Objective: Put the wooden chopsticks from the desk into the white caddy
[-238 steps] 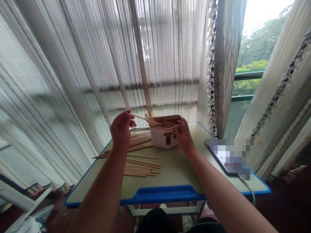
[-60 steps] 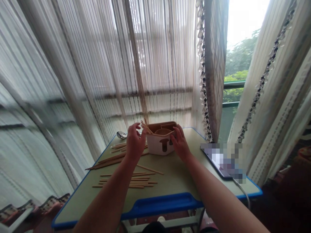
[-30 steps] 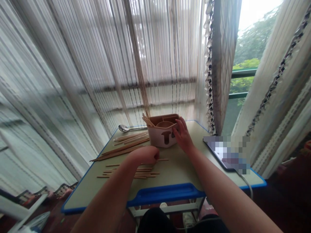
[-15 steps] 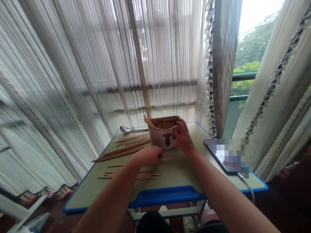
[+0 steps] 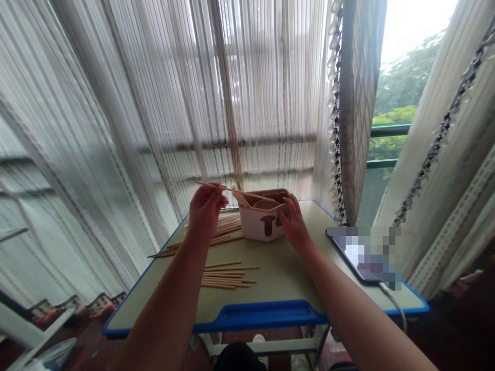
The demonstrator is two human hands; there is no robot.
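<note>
With my left hand (image 5: 207, 202), I pinched a stick (image 5: 249, 194) that slanted over the box (image 5: 253, 224). My right hand (image 5: 296, 221) gripped the box. I feared loose fingers could drop the stick.

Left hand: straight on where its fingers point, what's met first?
Probably the pale thin wooden sticks leaning out of the white brown-rimmed box; their depth relative to the left hand is unclear.

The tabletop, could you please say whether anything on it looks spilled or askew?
Nothing looks spilled. The loose sticks before the white box lie slightly askew, fanned with uneven ends. Blocky pixels hide part of the dark device.
</note>
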